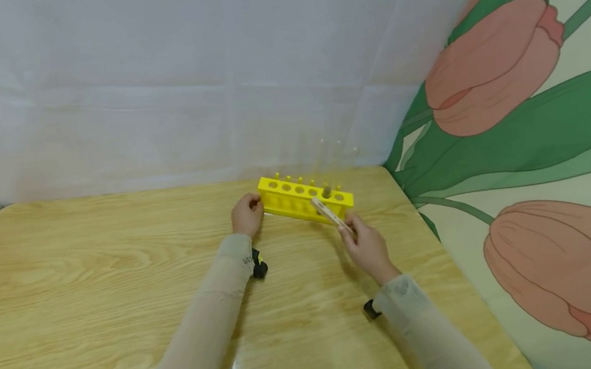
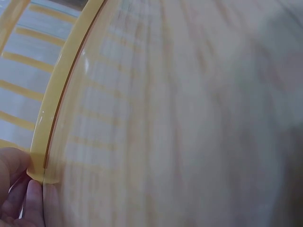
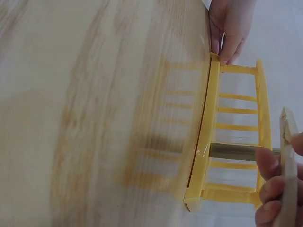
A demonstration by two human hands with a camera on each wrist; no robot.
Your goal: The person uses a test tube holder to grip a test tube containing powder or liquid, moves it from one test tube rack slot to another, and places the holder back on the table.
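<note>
A yellow test tube rack (image 1: 293,188) stands upright on the table, with a row of round holes on top and pegs along its back. My left hand (image 1: 248,215) pinches the rack's left end; in the left wrist view the thumb (image 2: 16,161) lies at the base's end, other fingers low beside it. A test tube with grey-brown contents (image 3: 232,151) sits in a hole near the rack's right end. In my right hand (image 1: 366,245) is a wooden test tube clamp (image 1: 330,212), held slanted, its tip overlapping the rack's front in the head view.
Faint clear glass tube ends (image 1: 339,142) rise above the rack's right part. A wood-grain table (image 1: 100,267) spreads to the left and front. Behind it hangs a white sheet (image 1: 140,104); a tulip-patterned wall (image 1: 512,192) borders the right edge.
</note>
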